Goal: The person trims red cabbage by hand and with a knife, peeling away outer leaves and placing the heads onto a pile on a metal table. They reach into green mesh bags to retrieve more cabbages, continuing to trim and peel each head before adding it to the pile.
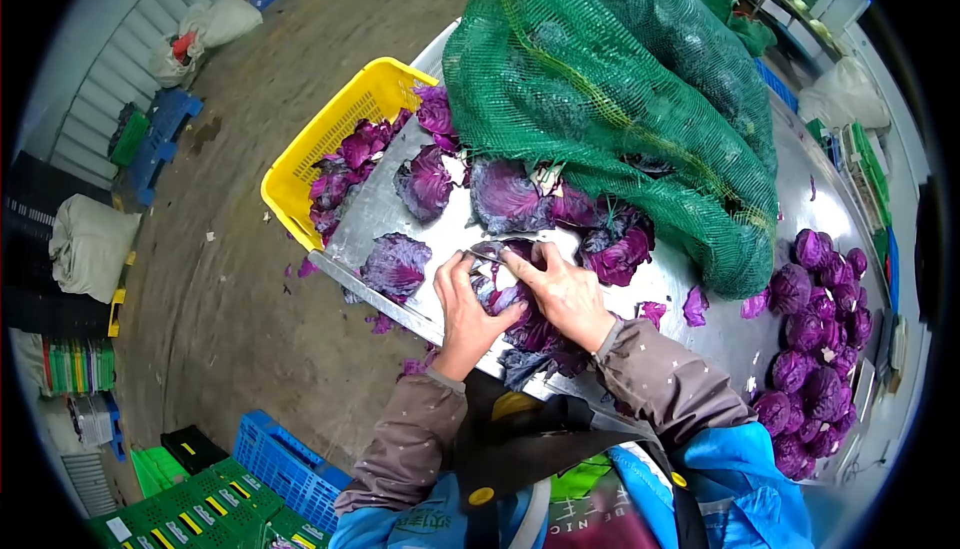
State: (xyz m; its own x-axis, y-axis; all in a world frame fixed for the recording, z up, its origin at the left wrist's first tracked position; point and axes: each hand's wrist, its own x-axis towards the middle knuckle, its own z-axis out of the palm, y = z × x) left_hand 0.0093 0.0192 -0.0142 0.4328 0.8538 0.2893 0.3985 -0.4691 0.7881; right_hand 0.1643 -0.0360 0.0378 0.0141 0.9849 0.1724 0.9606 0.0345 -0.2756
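I see both hands working one red cabbage (512, 307) at the centre of the frame, on the near edge of the metal desk (720, 329). My left hand (466, 307) grips the cabbage from the left side, fingers curled onto its top. My right hand (565, 294) lies over the right side, palm down, fingers pressed flat on the outer leaves; I cannot tell whether it holds a small knife under the fingers. I judge the step in hand to be stripping the loose outer leaves from this head. The next move calls for a firm hold with the left while the right pulls a leaf away from the stem.

Both forearms come up from the bottom of the frame and meet over the cabbage, wrists bent slightly inward. Torn leaves (396, 265) lie scattered just left of the hands. A green net sack (620, 89) of cabbages fills the upper middle, a yellow crate (330, 134) of scraps sits at the upper left, and trimmed heads (815, 349) are piled at the right.
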